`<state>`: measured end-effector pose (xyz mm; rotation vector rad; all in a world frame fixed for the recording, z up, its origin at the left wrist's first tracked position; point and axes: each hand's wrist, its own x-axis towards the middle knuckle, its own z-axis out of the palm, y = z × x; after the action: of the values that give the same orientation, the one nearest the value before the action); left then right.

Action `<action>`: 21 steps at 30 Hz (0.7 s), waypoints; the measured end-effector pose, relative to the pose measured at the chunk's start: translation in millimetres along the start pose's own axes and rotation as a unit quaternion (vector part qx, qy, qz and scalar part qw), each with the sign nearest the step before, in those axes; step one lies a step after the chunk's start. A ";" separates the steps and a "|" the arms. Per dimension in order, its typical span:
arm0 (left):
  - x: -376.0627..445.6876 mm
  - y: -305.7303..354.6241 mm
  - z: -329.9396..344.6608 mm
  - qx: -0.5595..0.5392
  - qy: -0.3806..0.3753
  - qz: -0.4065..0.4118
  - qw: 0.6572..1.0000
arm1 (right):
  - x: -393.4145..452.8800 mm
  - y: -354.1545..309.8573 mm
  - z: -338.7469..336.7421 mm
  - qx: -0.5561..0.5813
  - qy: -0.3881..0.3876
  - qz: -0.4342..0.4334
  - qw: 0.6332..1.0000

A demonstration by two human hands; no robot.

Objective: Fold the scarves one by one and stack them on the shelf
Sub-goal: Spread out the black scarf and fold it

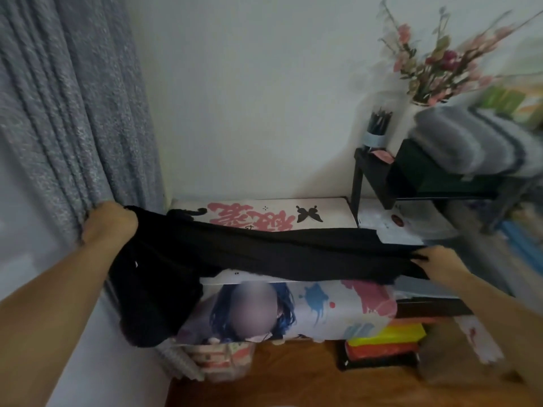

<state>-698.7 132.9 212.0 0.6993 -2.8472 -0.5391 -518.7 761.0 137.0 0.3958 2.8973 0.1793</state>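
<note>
1. Above the printed box [264,212], I've got the black scarf [264,254] stretched: left hand [108,221] grips one end, right hand [440,262] pinches the other.
2. Step: starting the fold. Next, imo: bring ends together, then stack on gray scarf [464,145] on shelf [382,177].

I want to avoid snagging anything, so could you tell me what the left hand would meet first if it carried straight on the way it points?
Probably the grey curtain: the left hand, gripping the black scarf, already looks against its folds.

black scarf [264,254], grey striped scarf [470,142], blue-grey curtain [73,98]
</note>
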 end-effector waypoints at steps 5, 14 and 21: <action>-50.3 55.1 -13.4 -0.051 -0.086 0.213 0.972 | -36.5 -87.5 -75.4 0.029 -0.071 -0.160 0.984; -199.8 108.7 27.9 -0.003 -0.293 0.513 0.807 | -67.6 -211.7 -134.5 0.066 -0.044 -0.354 0.932; -202.3 112.7 57.0 -0.012 -0.324 0.540 0.777 | -71.7 -214.6 -122.8 0.061 0.021 -0.461 0.885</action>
<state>-581.5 339.3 188.5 -1.3585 -3.0889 -0.6370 -532.7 524.6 238.1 -0.9769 2.7861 -0.1551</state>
